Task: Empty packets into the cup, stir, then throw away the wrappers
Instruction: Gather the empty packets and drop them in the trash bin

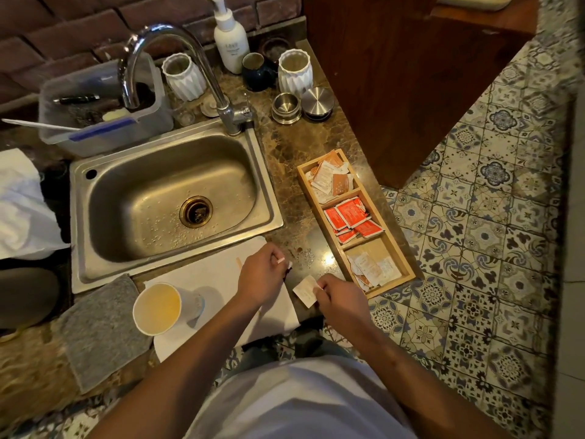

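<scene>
My right hand [340, 294] pinches a pale packet [305, 290] over the counter edge, its print too small for me to read. At its nine o'clock, my left hand [261, 274] is curled around a small torn strip [280, 260]. The paper cup [157, 308] stands at eight o'clock on a white sheet [218, 274]. The wooden tray [408, 274] at two o'clock holds more packets; the soap bottle [228, 42] label is blurred.

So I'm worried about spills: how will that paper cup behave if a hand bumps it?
The paper cup looks tall and thin-walled, so it would probably tip rather than slide. It holds some yellowish liquid, which likely steadies it somewhat but would spill. It stands on a white paper sheet, so tugging the sheet might carry it along.
</scene>
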The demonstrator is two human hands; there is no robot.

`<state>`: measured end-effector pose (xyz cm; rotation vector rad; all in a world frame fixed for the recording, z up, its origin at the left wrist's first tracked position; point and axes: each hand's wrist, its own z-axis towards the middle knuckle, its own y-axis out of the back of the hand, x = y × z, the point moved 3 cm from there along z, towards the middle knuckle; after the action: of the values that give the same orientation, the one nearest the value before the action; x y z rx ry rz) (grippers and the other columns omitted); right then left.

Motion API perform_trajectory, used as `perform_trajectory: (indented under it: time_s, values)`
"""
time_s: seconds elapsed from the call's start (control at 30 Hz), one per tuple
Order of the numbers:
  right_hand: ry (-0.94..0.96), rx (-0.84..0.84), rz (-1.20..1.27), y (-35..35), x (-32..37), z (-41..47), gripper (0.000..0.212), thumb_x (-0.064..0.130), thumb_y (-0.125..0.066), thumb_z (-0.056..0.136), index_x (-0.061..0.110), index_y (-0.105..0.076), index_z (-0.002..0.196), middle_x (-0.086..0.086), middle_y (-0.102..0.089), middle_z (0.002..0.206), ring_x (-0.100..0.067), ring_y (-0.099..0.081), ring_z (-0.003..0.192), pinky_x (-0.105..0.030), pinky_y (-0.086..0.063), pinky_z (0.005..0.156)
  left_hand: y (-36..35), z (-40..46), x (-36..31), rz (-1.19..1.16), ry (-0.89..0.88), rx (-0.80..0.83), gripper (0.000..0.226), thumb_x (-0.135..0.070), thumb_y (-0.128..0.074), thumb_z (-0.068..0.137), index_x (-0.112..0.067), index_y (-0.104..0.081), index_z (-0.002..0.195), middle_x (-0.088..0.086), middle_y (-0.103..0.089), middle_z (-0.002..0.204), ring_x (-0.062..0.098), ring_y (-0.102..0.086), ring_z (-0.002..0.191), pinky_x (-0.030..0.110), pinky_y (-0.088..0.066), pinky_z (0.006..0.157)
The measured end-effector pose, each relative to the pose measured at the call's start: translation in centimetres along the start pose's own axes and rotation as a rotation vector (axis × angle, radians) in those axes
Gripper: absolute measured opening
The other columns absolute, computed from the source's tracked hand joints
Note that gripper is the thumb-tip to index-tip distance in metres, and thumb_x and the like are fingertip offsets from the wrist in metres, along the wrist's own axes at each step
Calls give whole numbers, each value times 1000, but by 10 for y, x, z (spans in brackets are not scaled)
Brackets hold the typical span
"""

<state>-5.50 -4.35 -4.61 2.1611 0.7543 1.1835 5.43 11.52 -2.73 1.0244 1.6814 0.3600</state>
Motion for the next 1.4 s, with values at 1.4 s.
perform_trajectory:
  time_s: [1.4]
  values:
    - [330, 98, 470, -66, 270, -99, 14, 25, -68, 97, 19, -77, 89, -5, -72, 67, -10, -58, 52, -32, -51, 56, 199, -255, 185, -873, 101, -570, 10, -14, -64, 97, -17, -73, 101, 7, -78, 83, 16, -64, 59, 25, -52, 57]
